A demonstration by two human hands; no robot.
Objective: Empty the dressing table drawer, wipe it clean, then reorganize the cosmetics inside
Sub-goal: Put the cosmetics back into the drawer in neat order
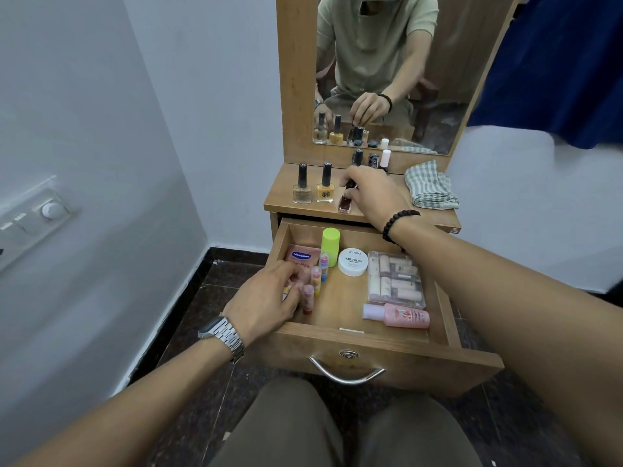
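The wooden drawer [381, 352] stands pulled open. Inside lie a pink Vaseline tube [301, 256], a lime green bottle [330, 246], a white nail polish remover jar [353, 262], a clear case of small tubes [394, 278], a pink bottle [403, 315] and several lip balm sticks [317, 276]. My left hand [266, 299] reaches into the drawer's left side and pinches a red lip balm stick [308, 299]. My right hand [374, 193] is up on the tabletop, holding a dark red nail polish bottle [345, 202] by its cap.
On the tabletop [286, 205] stand a clear nail polish [302, 188], a yellow one [325, 188], more bottles [371, 160] at the mirror's foot, and a folded checked cloth [429, 187]. A blue fabric [556, 69] hangs at the right. The wall is close on the left.
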